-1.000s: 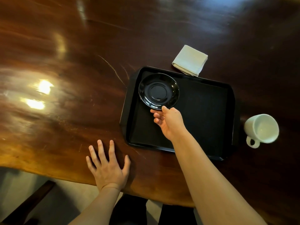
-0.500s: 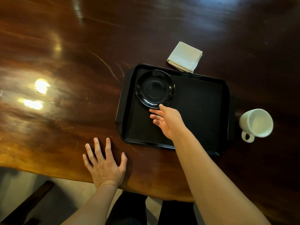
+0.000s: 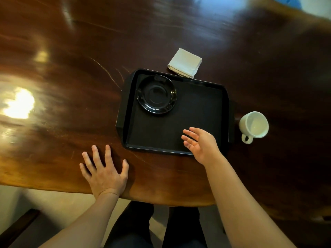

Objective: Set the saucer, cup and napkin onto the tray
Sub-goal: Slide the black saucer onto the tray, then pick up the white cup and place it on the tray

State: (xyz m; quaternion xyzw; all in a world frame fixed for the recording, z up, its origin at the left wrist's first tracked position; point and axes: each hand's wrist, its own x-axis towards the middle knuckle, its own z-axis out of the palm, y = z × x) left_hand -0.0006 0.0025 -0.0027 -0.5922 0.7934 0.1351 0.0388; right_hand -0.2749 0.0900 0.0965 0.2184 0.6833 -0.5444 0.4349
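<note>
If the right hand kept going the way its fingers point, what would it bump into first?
Probably the glossy black saucer. The open right hand hovers over the black plastic tray, fingers aimed up-left across bare tray floor toward it; height is unclear.

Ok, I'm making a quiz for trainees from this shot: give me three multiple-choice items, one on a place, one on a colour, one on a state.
1. Where does the saucer lie?
A. On the table left of the tray
B. In the tray's far left corner
C. Under the cup

2. What colour is the cup?
A. White
B. Black
C. Red

3. What is the right hand doing?
A. Gripping the napkin
B. Open and empty over the tray
C. Holding the cup's handle

Answers: 1 B, the black saucer sits inside the tray's rim at that corner. 2 A, it stands white on the table right of the tray. 3 B, its fingers are spread with nothing in them; the napkin lies untouched beyond the tray.
</note>
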